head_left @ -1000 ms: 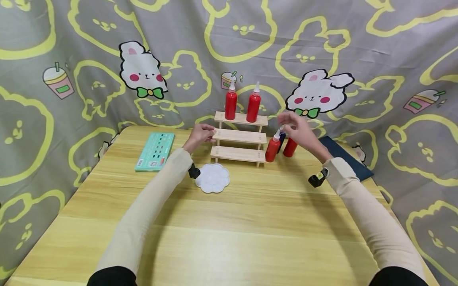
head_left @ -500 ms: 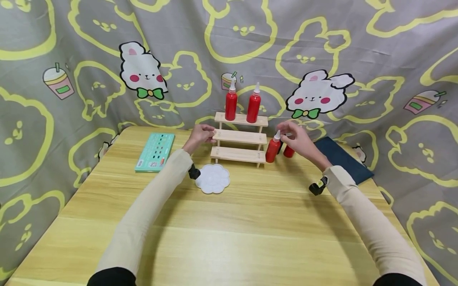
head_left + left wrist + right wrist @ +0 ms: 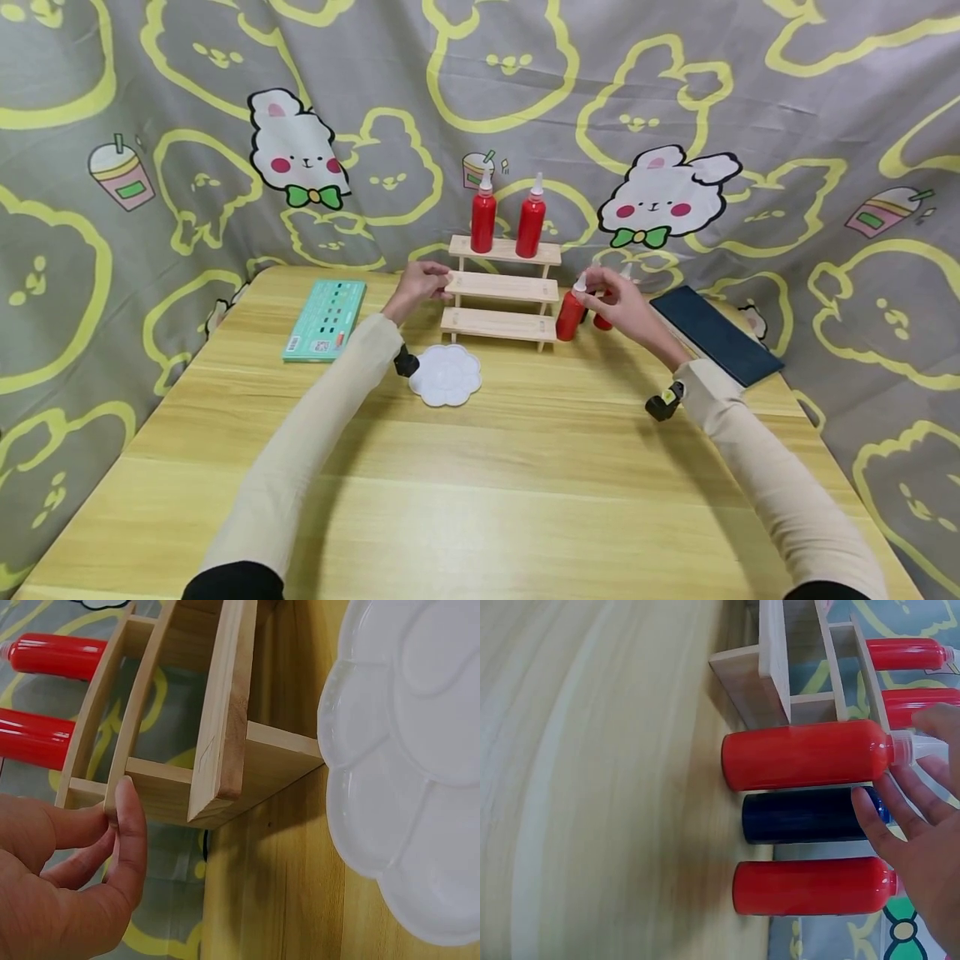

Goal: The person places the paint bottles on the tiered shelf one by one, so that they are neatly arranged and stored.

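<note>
My left hand (image 3: 422,287) pinches the left end of the middle step of a three-tier wooden display stand (image 3: 502,286), thumb and fingertips on its edge (image 3: 112,802). My right hand (image 3: 618,300) is at the white nozzle cap of the front red squeeze bottle (image 3: 570,315), right of the stand. In the right wrist view, the thumb is on one side of that cap and spread fingers (image 3: 907,795) on the other. Behind it stand a dark blue bottle (image 3: 806,816) and another red bottle (image 3: 814,886), all upright. Two more red bottles (image 3: 530,225) stand on the top step.
A white flower-shaped palette (image 3: 446,375) lies before the stand. At the left is a flat mint-green box (image 3: 324,321); at the back right, a dark blue flat case (image 3: 716,333). A patterned grey curtain (image 3: 405,67) hangs behind the wooden table (image 3: 465,500).
My right hand has moved down and left, from over the bottles behind to the front red bottle's cap. My left hand stays on the stand.
</note>
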